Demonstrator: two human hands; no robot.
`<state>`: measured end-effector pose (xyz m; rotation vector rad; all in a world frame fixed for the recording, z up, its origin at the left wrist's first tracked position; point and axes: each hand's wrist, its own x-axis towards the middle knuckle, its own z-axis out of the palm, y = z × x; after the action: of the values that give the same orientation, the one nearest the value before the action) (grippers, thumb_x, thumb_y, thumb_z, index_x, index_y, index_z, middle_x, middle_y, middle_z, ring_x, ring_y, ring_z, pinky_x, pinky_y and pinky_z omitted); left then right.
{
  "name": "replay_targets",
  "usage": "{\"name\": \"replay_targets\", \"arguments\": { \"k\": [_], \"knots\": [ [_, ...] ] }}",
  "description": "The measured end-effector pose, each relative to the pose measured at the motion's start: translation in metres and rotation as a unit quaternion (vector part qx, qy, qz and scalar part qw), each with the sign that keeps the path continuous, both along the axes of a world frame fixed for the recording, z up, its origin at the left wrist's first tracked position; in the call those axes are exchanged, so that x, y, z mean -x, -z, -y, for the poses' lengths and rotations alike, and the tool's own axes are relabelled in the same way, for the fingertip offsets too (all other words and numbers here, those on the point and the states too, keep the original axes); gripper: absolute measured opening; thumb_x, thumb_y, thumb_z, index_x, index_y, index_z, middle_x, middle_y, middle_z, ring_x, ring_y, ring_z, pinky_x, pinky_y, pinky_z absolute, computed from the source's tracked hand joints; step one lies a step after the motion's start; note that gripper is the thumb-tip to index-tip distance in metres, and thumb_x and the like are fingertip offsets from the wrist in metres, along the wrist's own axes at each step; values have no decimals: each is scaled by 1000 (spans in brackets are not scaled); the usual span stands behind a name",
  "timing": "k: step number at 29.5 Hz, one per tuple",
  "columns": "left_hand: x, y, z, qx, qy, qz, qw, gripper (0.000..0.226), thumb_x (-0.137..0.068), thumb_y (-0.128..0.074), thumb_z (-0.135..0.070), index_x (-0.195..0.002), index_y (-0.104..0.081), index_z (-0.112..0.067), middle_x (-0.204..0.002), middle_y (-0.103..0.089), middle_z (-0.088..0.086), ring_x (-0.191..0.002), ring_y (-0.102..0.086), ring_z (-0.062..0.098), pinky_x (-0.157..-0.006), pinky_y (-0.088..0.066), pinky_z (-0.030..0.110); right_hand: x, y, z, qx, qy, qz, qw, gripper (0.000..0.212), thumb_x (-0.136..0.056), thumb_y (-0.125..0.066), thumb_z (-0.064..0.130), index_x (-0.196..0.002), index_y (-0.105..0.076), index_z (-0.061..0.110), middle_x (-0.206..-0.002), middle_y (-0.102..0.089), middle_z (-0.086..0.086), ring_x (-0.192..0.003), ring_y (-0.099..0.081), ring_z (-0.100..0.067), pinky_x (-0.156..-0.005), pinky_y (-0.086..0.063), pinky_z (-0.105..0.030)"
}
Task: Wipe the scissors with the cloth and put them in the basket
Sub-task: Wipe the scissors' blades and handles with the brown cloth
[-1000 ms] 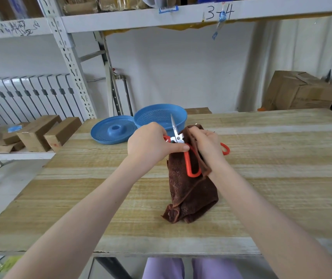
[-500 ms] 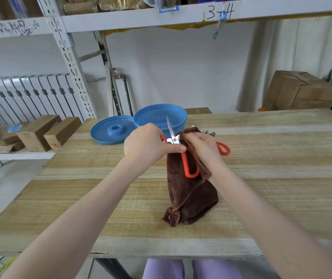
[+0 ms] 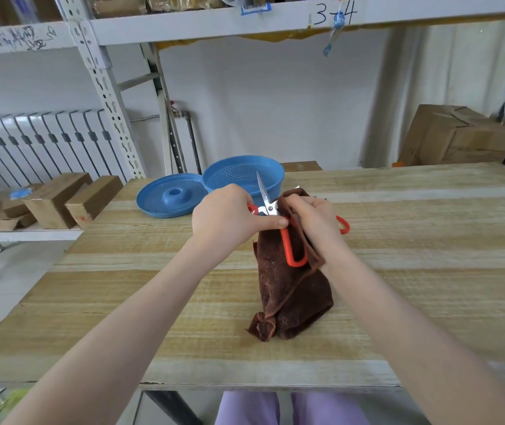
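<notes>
Middle of the frame, your left hand (image 3: 229, 220) is gripping the scissors (image 3: 269, 207) near the pivot, 1 blade pointing up, 1 orange loop hanging down. Your right hand (image 3: 315, 222) is pinching the brown cloth (image 3: 291, 296) around the other blade, its tail trailing onto the table (image 3: 429, 240). The blue basket (image 3: 242, 176) is sitting just behind, above center.

Blue lid (image 3: 171, 197) on wooden table (image 3: 429, 240); cardboard box (image 3: 456, 136) behind; radiator (image 3: 30, 142) left.

Basket (image 3: 242, 176) behind scissors (image 3: 268, 204); lid (image 3: 170, 196) left of basket.
</notes>
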<state>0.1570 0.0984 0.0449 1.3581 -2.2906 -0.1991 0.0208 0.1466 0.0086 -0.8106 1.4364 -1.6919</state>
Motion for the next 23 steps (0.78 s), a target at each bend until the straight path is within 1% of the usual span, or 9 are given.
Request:
{"name": "replay_targets", "arguments": {
  "k": [4, 8, 11, 13, 15, 17, 19, 21, 23],
  "knots": [
    [0, -2, 3, -4, 3, 8, 1000, 75, -51, -69, -79, -52, -26, -18, -43, -24, -8, -41, -28, 13, -45, -19, 27, -1, 0, 0, 1, 4, 60, 998, 9, -83, -63, 12, -78, -65, 6, -57, -50, -5, -47, -49, -12, -47, -44, -19],
    [-1, -1, 3, -9, -4, 4, 1000, 73, -51, -71, -77, -50, -27, -18, -42, -27, -9, -41, -31, 13, -45, -20, 27, -4, 5, -2, 14, -16, -6, 1000, 24, -85, -64, 9, -61, -59, 6, -50, -48, -1, -45, -45, -9, -46, -39, -18],
    [0, 0, -1, 2, 0, -3, 1000, 74, -51, -70, -78, -50, -27, -18, -42, -26, -9, -40, -30, 12, -45, -19, 26, 0, 1, 0, 11, 24, 34, 999, 16, -83, -64, 13, -75, -66, -1, -59, -49, -10, -49, -49, -14, -47, -43, -19],
    [-1, -1, 0, -1, -3, -3, 1000, 74, -51, -70, -79, -51, -27, -18, -42, -26, -9, -40, -30, 12, -45, -20, 26, 2, 0, 3, 12, 27, 52, 998, 22, -83, -63, 13, -80, -66, -9, -67, -50, -13, -54, -50, -18, -46, -44, -19],
    [-3, -3, 3, -4, -6, -2, 1000, 74, -51, -70, -79, -51, -28, -18, -42, -26, -9, -40, -29, 12, -45, -21, 27, 0, 1, 3, 6, 2, 7, 1000, 21, -83, -64, 11, -71, -66, -5, -60, -51, -11, -50, -50, -13, -45, -42, -17],
    [-2, -4, 3, -1, -6, -2, 1000, 73, -51, -71, -77, -50, -28, -18, -42, -27, -9, -40, -30, 12, -45, -21, 26, -2, 1, 3, 9, -16, -33, 999, 26, -82, -65, 10, -56, -65, 9, -50, -51, -3, -44, -47, -9, -44, -39, -16],
    [-1, -3, 0, 5, -3, -4, 1000, 73, -53, -72, -76, -50, -28, -18, -42, -27, -9, -40, -32, 13, -45, -21, 26, -1, 0, 4, 1, -2, -15, 1000, 18, -79, -67, 12, -63, -69, 3, -52, -53, -4, -47, -49, -11, -45, -41, -17],
    [0, -2, -1, 12, 1, -2, 1000, 73, -54, -72, -76, -49, -29, -18, -42, -28, -8, -41, -33, 13, -45, -21, 25, 1, -1, 7, 1, 18, 39, 999, 21, -78, -66, 14, -77, -70, -7, -63, -54, -11, -55, -51, -18, -49, -43, -22],
    [0, -2, 0, 11, 1, 6, 1000, 73, -54, -71, -77, -50, -29, -18, -43, -28, -8, -41, -32, 13, -45, -21, 25, 1, 0, 8, 2, 18, 64, 998, 17, -79, -65, 13, -80, -69, -3, -70, -51, -13, -58, -48, -20, -52, -43, -25]
  ]
}}
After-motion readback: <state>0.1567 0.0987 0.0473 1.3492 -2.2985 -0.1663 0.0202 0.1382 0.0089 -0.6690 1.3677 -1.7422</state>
